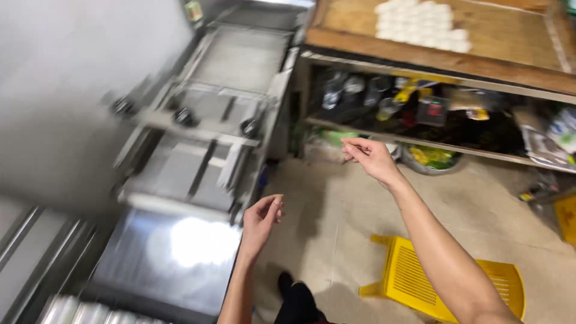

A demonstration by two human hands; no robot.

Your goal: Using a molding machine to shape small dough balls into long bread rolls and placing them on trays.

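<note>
Both hands empty, in mid-air over the floor. Left hand (262, 219) loosely curled, fingers apart, just beside the near right corner of the steel machine (198, 156), not touching it. Right hand (371, 157) reaches toward the lower shelf (420, 141), thumb and forefinger pinched near together on nothing I can make out.

White dough pieces (420, 24) lie in rows at the far part of the wooden table (498, 42), well apart from both hands, above the shelf clutter.

Judgement: picture blurred, body turning. Steady footing first; yellow stool (444, 282) lies tipped on the floor near the right forearm, a trip hazard.
</note>
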